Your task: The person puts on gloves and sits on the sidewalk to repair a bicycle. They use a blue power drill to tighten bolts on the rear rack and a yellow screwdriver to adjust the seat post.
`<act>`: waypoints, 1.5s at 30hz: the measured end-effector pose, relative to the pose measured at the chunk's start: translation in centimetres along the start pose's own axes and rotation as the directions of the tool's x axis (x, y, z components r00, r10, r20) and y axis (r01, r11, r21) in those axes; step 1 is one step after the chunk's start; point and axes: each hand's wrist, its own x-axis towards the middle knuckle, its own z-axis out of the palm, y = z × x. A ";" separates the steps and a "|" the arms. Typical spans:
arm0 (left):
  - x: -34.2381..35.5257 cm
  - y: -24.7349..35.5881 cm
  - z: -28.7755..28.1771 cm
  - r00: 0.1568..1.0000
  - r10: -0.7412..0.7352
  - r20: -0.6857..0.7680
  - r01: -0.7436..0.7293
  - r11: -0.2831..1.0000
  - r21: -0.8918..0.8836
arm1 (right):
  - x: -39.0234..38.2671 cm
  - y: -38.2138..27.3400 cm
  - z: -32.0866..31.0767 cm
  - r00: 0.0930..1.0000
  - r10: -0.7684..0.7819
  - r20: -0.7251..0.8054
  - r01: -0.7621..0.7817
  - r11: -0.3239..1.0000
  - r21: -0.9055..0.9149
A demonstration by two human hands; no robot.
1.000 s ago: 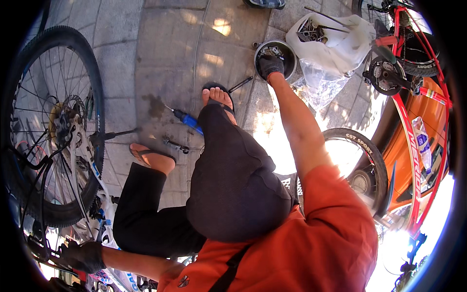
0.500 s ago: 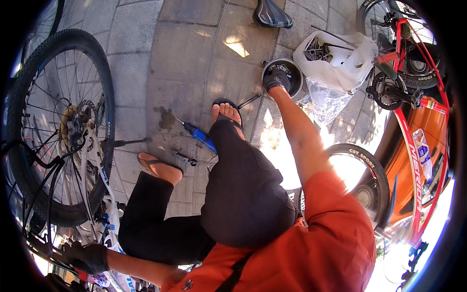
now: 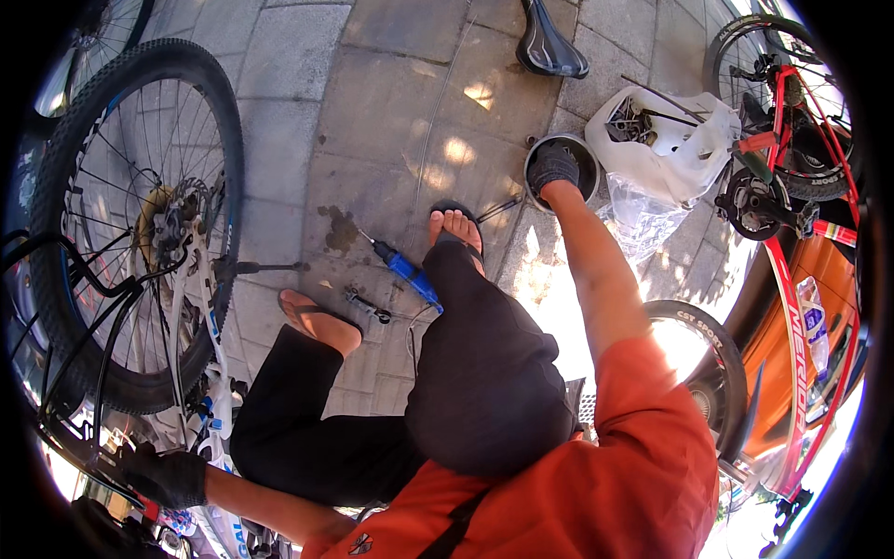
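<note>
Right hand [image 3: 554, 166] down in the metal bowl [image 3: 591, 164], far right; fingers hidden, grip unknown to us. Left hand [image 3: 166, 477] at the white bicycle [image 3: 216, 402], near left, hold unclear. Best we probe lightly, bowl kept level.

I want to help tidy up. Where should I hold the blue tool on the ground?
Probably grip the blue tool by its thick body, from above and the person's left: it lies flat, its thin tip points away, and the right leg crowds its other side.
</note>
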 end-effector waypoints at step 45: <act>-1.8 5.4 0.6 0.652 -0.276 0.706 0.758 0.249 -0.603 | -43.8 -35.0 -29.4 0.091 -0.863 -0.498 0.996 0.082 0.041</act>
